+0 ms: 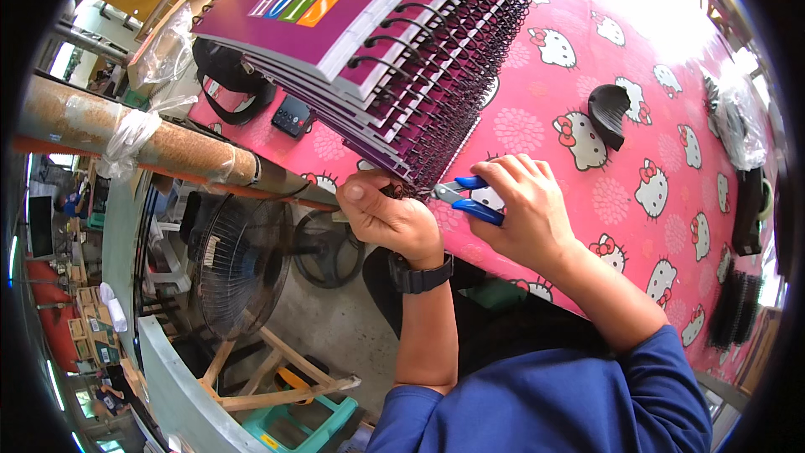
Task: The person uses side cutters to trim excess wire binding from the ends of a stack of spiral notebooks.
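Note:
A tall stack of purple-covered, spiral-bound books (277, 13) rises at the upper middle, with black coils (453, 75) along the right side. At the stack's bottom corner nearest me, my left hand (390, 214) is closed, its thumb and fingers pinching around a black coil end. My right hand (524, 205) grips small wire cutters with blue handles (480, 211). Their metal jaws touch or nearly touch the coil by my left fingertips; whether a wire lies between them is too small to tell. A dark watch band circles my left wrist.
The table wears a pink patterned cover (520, 130). On it lie a curved black piece (608, 116), a small black box (292, 117), black coils (735, 310) and clear plastic (738, 130) at the right. A rusty pipe (142, 126) and a standing fan (239, 264) are at left.

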`<action>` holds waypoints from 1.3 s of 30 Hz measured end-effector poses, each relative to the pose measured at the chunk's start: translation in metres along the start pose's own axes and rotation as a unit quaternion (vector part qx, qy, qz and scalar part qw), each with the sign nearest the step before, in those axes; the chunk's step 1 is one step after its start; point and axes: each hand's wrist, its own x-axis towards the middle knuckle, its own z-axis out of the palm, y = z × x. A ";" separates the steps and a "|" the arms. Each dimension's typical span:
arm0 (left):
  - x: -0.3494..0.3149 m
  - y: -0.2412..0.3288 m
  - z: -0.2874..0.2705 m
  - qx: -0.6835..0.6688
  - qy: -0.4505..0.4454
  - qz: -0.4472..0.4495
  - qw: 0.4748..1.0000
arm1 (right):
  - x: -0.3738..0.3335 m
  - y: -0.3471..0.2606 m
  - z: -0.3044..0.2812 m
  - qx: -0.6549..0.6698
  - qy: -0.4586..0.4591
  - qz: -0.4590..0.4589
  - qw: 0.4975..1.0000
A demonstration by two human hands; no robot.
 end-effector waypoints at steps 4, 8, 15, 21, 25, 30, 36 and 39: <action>0.001 0.001 0.001 -0.013 0.005 -0.002 1.000 | 0.003 0.000 0.006 0.051 -0.048 0.028 0.997; 0.008 -0.003 -0.007 0.033 0.005 -0.015 0.999 | 0.001 0.004 0.001 0.117 -0.088 0.106 0.984; -0.012 -0.023 -0.024 0.041 -0.032 -0.154 0.987 | -0.004 0.007 0.005 0.009 0.007 -0.001 1.000; -0.022 -0.032 -0.021 0.026 -0.062 0.064 0.996 | -0.001 0.002 0.010 0.025 -0.028 0.014 0.999; -0.024 -0.029 -0.023 0.114 -0.090 0.049 0.988 | -0.005 0.004 0.010 0.075 -0.056 0.051 0.994; -0.021 -0.033 -0.019 0.103 -0.056 0.031 0.993 | -0.011 0.012 0.004 0.043 -0.052 0.062 0.996; -0.019 -0.021 -0.016 0.030 -0.054 -0.044 0.997 | -0.003 0.007 0.012 0.004 -0.012 0.004 1.000; -0.017 -0.020 -0.015 0.028 -0.056 -0.050 0.997 | -0.001 0.006 0.015 0.005 -0.040 0.013 0.999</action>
